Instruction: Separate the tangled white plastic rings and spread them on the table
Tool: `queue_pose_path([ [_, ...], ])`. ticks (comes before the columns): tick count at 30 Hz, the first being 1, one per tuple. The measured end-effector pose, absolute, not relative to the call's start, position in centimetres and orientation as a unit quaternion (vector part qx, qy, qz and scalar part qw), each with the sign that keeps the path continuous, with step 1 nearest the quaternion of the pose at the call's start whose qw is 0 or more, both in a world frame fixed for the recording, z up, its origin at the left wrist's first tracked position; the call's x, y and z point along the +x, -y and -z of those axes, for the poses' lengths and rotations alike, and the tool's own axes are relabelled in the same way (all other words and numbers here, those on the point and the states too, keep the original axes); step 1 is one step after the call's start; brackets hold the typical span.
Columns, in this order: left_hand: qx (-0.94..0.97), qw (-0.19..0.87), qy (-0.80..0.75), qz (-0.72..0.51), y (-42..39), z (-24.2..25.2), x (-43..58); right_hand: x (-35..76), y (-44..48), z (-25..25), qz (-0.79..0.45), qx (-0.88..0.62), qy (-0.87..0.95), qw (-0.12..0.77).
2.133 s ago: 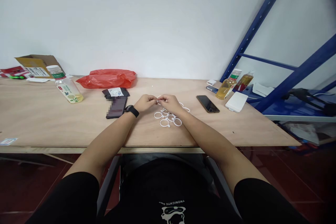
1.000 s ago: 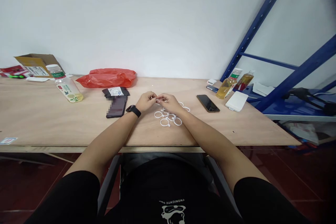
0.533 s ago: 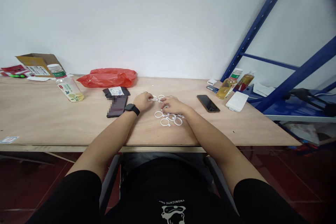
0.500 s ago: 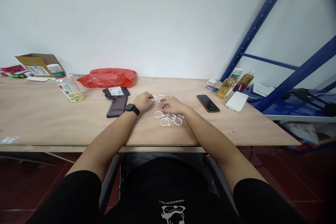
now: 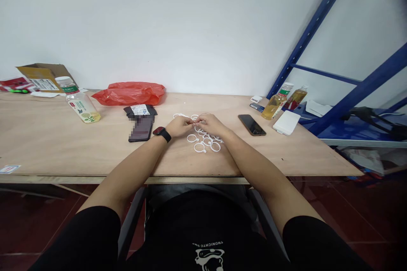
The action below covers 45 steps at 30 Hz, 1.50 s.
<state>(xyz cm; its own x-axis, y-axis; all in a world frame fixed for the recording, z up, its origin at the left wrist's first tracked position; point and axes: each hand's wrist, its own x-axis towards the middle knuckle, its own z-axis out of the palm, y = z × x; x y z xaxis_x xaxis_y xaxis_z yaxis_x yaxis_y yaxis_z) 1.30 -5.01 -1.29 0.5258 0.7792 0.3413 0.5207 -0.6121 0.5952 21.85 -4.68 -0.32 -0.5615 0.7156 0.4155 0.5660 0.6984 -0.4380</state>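
I saw the left hand (image 5: 178,126) and the right hand (image 5: 210,123) fingertip to fingertip mid-table, both pinching one white ring (image 5: 194,121) between them, with the loose rings (image 5: 205,143) just toward the front edge, nearer the right hand.

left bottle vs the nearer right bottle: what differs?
The left bottle is nearly empty, with yellow dregs at the bottom; the right bottle holds far more amber liquid. The left bottle stands alone; the right bottle has a third bottle beside it. Both are clear, capped and standing.
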Motion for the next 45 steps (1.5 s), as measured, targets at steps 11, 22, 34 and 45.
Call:
queue_pose_path([
  [11, 0.728, 0.365, -0.408, -0.413, 4.6, 1.0, 1.6, 20.9, 5.6, 0.0, -0.145, -0.363, 0.844, 0.367],
  [22, 0.717, 0.34, -0.417, -0.443, 4.3, 1.1, 1.5, 19.9, 5.7, 0.9, -0.163, -0.35, 0.837, 0.387],
  [34, 0.823, 0.194, -0.39, -0.363, 5.1, 0.2, 0.8, 22.1, 4.0, 0.6, -0.063, -0.459, 0.778, 0.424],
  [45, 0.918, 0.212, -0.281, -0.18, 6.3, 0.5, 2.0, 23.2, 3.4, 0.7, -0.109, -0.477, 0.801, 0.345],
])
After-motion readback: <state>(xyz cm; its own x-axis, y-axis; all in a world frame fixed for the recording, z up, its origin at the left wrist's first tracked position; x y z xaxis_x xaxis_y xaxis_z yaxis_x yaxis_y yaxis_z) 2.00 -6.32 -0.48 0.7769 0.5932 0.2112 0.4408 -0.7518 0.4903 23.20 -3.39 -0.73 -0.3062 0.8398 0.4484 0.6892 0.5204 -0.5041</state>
